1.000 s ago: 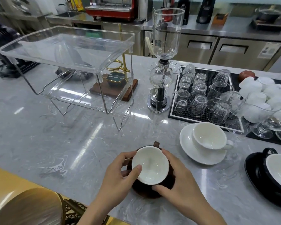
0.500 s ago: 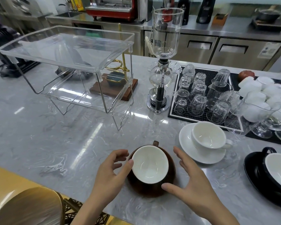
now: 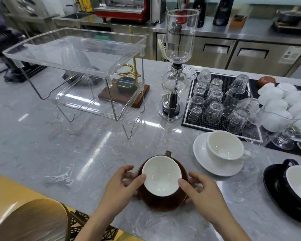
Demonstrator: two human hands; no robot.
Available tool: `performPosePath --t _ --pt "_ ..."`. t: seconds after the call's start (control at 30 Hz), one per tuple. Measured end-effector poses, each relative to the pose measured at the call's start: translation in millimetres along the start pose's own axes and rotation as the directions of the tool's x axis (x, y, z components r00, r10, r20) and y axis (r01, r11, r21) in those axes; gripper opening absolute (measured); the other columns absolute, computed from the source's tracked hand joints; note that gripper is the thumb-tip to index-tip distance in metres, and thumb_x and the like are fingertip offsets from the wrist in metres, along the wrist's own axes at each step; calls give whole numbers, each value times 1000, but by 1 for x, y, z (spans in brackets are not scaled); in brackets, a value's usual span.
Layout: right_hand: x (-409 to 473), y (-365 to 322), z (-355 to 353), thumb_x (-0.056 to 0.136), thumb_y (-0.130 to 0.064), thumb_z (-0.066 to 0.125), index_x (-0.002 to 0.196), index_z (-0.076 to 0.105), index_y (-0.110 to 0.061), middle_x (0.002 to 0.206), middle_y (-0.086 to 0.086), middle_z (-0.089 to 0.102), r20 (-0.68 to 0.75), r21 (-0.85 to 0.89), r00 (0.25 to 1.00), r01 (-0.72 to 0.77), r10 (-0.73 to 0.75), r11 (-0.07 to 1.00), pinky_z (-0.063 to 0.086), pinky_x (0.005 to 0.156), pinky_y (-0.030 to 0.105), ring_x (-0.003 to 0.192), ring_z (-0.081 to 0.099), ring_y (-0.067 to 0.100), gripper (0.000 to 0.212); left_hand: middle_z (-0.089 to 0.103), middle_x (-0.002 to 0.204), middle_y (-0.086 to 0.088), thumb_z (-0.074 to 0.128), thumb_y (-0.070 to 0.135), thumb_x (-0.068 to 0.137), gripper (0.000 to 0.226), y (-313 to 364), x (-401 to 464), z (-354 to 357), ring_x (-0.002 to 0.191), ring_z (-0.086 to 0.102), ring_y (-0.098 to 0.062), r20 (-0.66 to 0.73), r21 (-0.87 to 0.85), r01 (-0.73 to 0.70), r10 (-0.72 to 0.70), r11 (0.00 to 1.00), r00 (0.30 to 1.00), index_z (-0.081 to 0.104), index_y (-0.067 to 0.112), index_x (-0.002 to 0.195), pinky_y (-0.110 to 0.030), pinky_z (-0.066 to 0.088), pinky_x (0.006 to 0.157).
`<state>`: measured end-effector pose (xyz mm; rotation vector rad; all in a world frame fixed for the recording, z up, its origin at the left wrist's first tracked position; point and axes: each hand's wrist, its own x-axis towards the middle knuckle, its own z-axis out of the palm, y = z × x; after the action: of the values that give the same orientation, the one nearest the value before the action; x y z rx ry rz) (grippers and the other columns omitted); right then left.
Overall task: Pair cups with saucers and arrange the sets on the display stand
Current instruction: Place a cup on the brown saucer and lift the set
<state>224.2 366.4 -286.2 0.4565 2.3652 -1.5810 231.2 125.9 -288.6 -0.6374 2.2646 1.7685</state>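
Observation:
A brown cup with a white inside [image 3: 162, 178] stands on a brown saucer [image 3: 163, 203] near the counter's front edge, handle pointing away. My left hand [image 3: 122, 186] grips the saucer's left rim, thumb at the cup's lip. My right hand [image 3: 203, 193] grips the saucer's right rim the same way. A white cup [image 3: 224, 147] sits on a white saucer [image 3: 214, 165] to the right. A black cup [image 3: 298, 182] rests on a black saucer [image 3: 274, 186] at the far right. The clear two-tier display stand [image 3: 76, 66] stands at the back left, both shelves bare.
A glass siphon coffee maker [image 3: 177, 66] stands right of the stand. A black mat [image 3: 189, 119] holds several upturned glasses; white cups [image 3: 276, 100] are piled beyond it. A wooden base with a brass holder [image 3: 125, 94] sits behind the stand. A chair back [image 3: 30, 221] is at the lower left.
Both hands opened away from the brown set half a second ago and have now closed in again on the saucer's two sides. The set has stayed in place.

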Motion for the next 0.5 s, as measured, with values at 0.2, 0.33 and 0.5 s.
performPosePath --t 0.2,0.33,0.5 --pt "7 1 2 71 -36 82 102 73 -12 88 14 73 80 148 995 -72 61 986 62 63 48 68 73 33 41 69 79 -7 78 29 85 35 3 0 3 64 72 -14 92 -85 107 -99 991 991 68 9 112 -40 65 70" --pt "8 0 4 76 -26 81 97 73 -11 82 14 74 80 180 995 -69 56 981 62 61 49 67 72 32 27 68 67 -7 78 28 84 31 6 0 4 62 70 -18 98 -121 120 -108 985 989 72 5 104 -44 65 72" --pt "7 -1 4 77 -22 80 94 73 -8 82 19 73 82 197 995 -66 50 978 61 58 47 66 71 32 23 67 67 -10 84 26 78 30 4 2 5 60 67 -21 64 -147 100 -91 984 994 75 4 96 -53 63 74"
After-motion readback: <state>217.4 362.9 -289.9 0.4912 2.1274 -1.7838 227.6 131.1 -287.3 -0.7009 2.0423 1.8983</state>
